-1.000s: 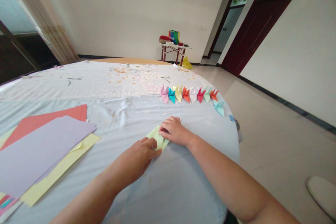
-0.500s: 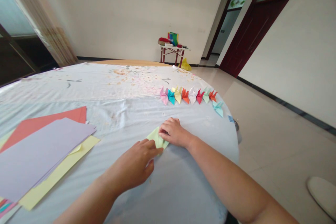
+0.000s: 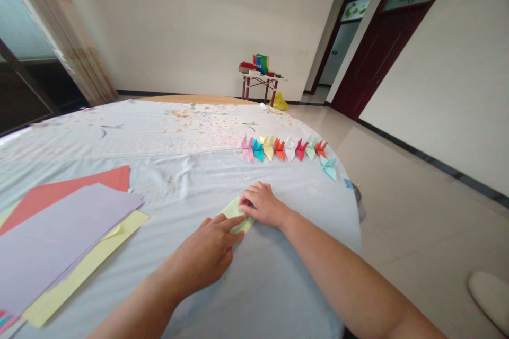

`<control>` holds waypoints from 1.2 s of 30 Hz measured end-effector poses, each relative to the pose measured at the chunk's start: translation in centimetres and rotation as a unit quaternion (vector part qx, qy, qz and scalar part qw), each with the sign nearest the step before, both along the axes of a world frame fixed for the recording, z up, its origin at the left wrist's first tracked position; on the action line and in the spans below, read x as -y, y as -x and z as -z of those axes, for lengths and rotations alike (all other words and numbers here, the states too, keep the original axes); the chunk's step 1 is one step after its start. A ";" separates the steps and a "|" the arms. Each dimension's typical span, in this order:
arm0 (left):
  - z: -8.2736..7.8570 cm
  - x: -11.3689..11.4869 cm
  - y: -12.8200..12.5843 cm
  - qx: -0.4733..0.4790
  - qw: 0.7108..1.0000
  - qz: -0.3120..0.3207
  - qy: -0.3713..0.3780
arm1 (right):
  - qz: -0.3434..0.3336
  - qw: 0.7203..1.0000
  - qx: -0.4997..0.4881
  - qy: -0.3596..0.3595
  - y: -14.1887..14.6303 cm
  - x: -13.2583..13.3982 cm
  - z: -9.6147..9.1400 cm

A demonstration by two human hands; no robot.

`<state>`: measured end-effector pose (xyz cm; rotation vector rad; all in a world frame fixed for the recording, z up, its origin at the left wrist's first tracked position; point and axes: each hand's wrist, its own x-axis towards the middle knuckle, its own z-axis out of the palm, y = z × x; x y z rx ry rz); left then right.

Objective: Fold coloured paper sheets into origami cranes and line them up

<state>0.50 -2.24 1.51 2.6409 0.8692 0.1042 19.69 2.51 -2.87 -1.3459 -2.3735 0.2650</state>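
A small folded sheet of light green paper [image 3: 231, 208] lies on the tablecloth in front of me, partly covered by both hands. My left hand [image 3: 209, 246] is on its near left side, with the index finger stretched across the paper and the thumb at the lower edge. On the far right side, my right hand [image 3: 260, 204] has its fingers curled and pinched onto the paper. The exact fold under the fingers is hidden.
Beyond my hands stands a row of several coloured origami cranes [image 3: 279, 149], with a light blue crane [image 3: 328, 167] nearer the table's right edge. Stacked purple sheets [image 3: 71, 243], an orange-red sheet [image 3: 115, 177] and yellow paper [image 3: 85, 267] lie at left.
My left index finger has slid up and right over the green paper, closer to my right hand. My right hand stays on the paper, and the view has tilted slightly.
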 end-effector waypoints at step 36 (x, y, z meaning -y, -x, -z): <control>-0.1 -0.6 0.1 0.021 0.999 0.001 0.028 | 0.083 0.987 -0.105 0.092 -2.0 -0.6 -0.3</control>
